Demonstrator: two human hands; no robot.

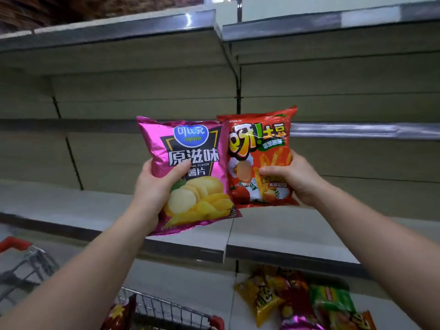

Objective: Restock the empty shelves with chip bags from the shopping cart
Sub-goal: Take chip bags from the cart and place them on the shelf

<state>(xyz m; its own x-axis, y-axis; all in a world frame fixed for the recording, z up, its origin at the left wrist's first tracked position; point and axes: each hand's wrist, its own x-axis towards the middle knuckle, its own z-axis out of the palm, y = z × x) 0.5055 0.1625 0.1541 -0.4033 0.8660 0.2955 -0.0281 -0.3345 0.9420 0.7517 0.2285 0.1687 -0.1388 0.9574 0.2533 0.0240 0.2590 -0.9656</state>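
My left hand (154,189) grips a pink chip bag (188,163) by its lower left side, thumb across the front. My right hand (297,177) grips a red fries bag (259,148) by its right edge, thumb on the front. Both bags are upright, side by side, held in the air in front of a bare beige shelf (71,206). The red bag's left edge overlaps the pink bag's right edge. The shopping cart (166,310) shows at the bottom, its wire basket holding a dark red bag (121,315).
More bare shelves rise above, with metal price rails (357,131) along their front edges. On the lowest shelf at the bottom right lie several chip bags (297,298), yellow, red, green and pink. A red cart handle (14,242) is at the left edge.
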